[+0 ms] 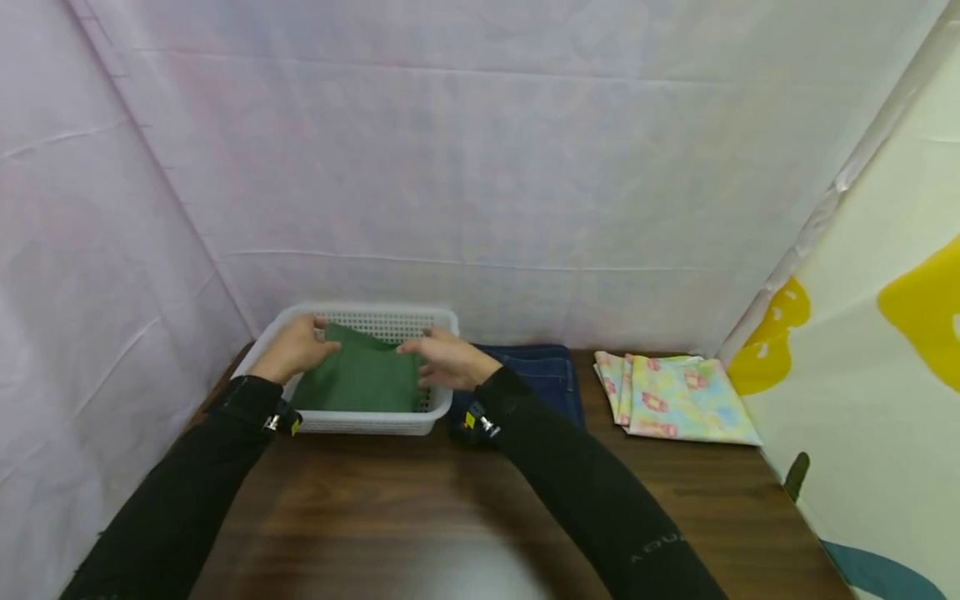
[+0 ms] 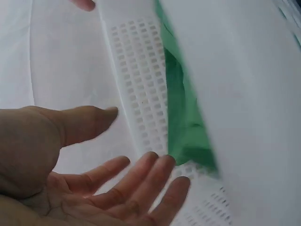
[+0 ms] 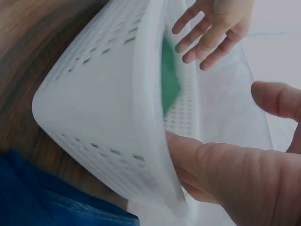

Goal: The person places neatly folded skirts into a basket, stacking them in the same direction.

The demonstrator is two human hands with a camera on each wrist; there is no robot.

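Note:
A folded green cloth [image 1: 362,372] lies inside a white plastic basket [image 1: 360,423] with perforated walls. My left hand [image 1: 298,346] is over the basket's left side, beside the cloth's far left corner; in the left wrist view its fingers [image 2: 162,165] are spread and relaxed, with nothing between them and the thumb. Over the basket's right side is my right hand [image 1: 448,358], close to the cloth's right edge. The right wrist view shows that hand's thumb and fingers [image 3: 186,150] apart, some fingers reaching behind the basket rim, nothing gripped.
Folded dark blue jeans [image 1: 543,375] lie right of the basket, partly behind my right forearm. Farther right is a folded floral cloth [image 1: 682,398]. All rest on a brown wooden table [image 1: 360,517], with white fabric walls [image 1: 480,183] behind and at the left.

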